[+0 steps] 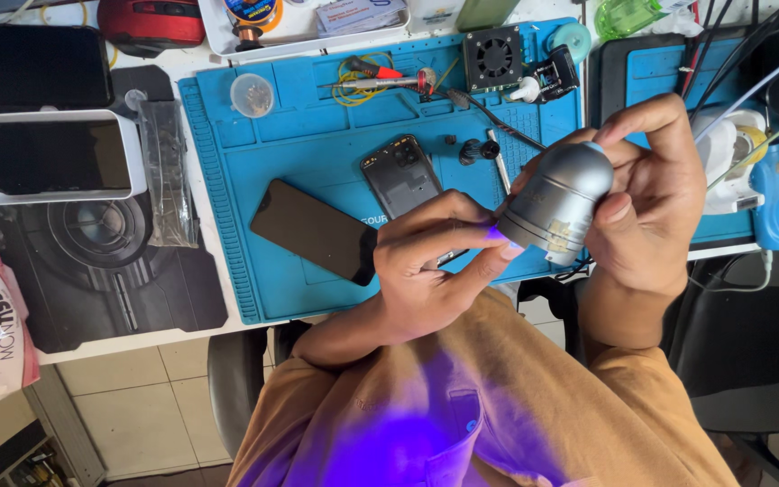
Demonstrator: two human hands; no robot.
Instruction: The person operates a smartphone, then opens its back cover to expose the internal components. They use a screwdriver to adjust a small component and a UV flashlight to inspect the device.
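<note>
My right hand [655,194] grips a grey cylindrical lamp [559,203] that throws violet light down onto my orange shirt. My left hand [430,266] is curled just in front of the lamp's lit end, fingertips pinched together at the glow; what it pinches is too small to tell. Both hands hover above the near edge of a blue work mat [299,144]. On the mat behind my left hand lie an opened phone body [398,176] and a black phone screen [313,230].
A soldering iron [380,81], a small fan [492,56], screws and tweezers lie on the mat's far side. A phone in a white tray [51,155] and a black mat [101,261] sit at left. Cables and a blue bottle [775,203] crowd the right.
</note>
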